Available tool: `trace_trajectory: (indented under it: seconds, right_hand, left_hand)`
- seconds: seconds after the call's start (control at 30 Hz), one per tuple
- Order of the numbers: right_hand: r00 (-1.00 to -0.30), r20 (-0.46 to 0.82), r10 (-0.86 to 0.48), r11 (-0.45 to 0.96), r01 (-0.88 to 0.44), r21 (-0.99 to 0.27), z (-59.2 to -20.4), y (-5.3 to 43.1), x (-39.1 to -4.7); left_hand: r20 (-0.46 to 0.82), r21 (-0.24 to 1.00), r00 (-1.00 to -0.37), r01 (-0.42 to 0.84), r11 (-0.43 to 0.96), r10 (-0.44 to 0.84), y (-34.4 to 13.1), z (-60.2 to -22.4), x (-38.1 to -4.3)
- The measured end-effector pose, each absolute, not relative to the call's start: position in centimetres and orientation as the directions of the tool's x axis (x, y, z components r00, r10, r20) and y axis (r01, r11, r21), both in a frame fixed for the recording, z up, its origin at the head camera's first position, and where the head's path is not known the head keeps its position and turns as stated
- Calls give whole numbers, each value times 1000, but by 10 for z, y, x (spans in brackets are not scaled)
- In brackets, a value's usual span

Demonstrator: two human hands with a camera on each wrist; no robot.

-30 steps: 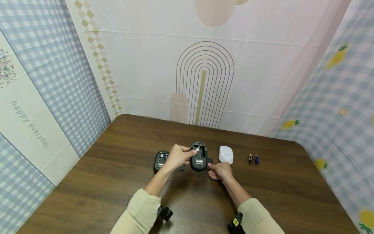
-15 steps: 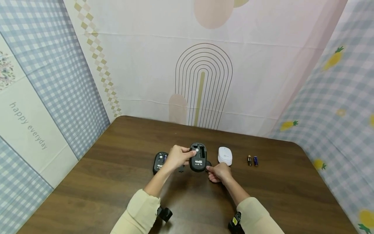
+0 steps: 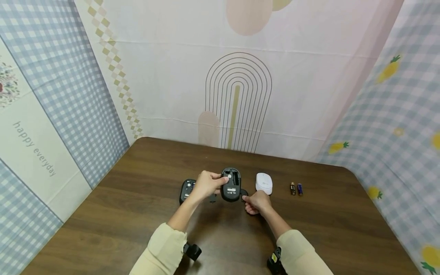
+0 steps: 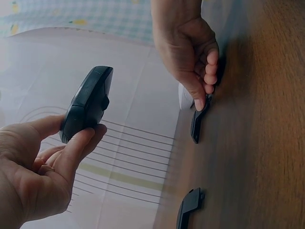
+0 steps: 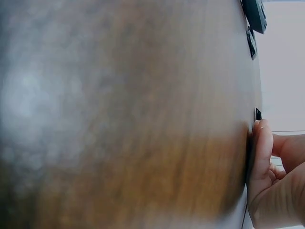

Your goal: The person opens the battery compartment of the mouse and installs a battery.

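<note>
Under both grips spreads the brown worktop point(image 3: 137, 217). The person's left grip point(image 3: 206, 185) is closed thumb against fingers on the near-left edge of a black mouse point(image 3: 231, 190), held clear of the worktop. The mouse lies to the right of that grip, underside facing the head camera, long axis running away from the person. The right grip point(image 3: 256, 202) pinches a thin black cover point(image 3: 243, 193) by its edge; the cover juts from the fingertips towards the left grip, just right of the mouse's near end but lower, apparently apart from it. The mouse's uncovered slot point(image 3: 235, 178) lies beyond and left of the right grip, its length roughly along the mouse's. Two batteries, one dark and gold point(image 3: 293, 188), one blue point(image 3: 300, 189), lie well right of the right grip, the nearer hand.
</note>
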State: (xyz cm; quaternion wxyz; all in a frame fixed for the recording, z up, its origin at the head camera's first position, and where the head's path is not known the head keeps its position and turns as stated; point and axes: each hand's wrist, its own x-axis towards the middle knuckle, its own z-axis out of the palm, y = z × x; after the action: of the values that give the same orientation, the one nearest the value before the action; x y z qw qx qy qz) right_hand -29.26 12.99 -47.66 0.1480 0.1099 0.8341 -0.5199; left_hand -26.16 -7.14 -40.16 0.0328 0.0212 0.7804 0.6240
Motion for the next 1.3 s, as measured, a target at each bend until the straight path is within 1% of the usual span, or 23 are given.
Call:
trace_trajectory:
  seconds: [0.2,0.43,0.6,0.73,0.83,0.97,1.03,1.1,1.17,1.3]
  right_hand:
    - [-935,-354,33,427,333,-841,-477,131,-291]
    - [-935,-354,2,364,330,-871,-474,137,-288]
    - [-948,-314,-55,346,277,-896,-457,148,-283]
    - [-963,-262,-58,349,226,-909,-433,166,-285]
    - [-979,-195,-60,397,156,-905,-420,186,-292]
    - [-991,-135,6,579,113,-807,-418,218,-308]
    - [-988,-142,61,669,146,-729,-422,234,-317]
    - [-984,-149,97,720,172,-673,-425,250,-325]
    - [-979,-158,131,744,202,-637,-426,263,-331]
    - [-968,-171,184,752,251,-610,-427,281,-336]
  left_hand:
    - [-26,975,-997,-9,220,74,-71,-401,-262]
    - [-20,978,-997,-3,211,79,-69,-402,-262]
    - [-26,978,-996,-8,209,81,-69,-402,-262]
    - [-25,978,-995,-5,209,95,-69,-402,-262]
    - [-25,977,-994,-2,212,105,-69,-401,-261]
    - [-28,976,-994,-4,219,108,-69,-402,-260]
    - [-32,975,-993,-7,223,110,-69,-403,-259]
    - [-33,974,-993,-6,227,112,-68,-403,-259]
    - [-28,973,-993,0,232,114,-67,-404,-259]
    - [-16,971,-993,12,238,117,-66,-405,-261]
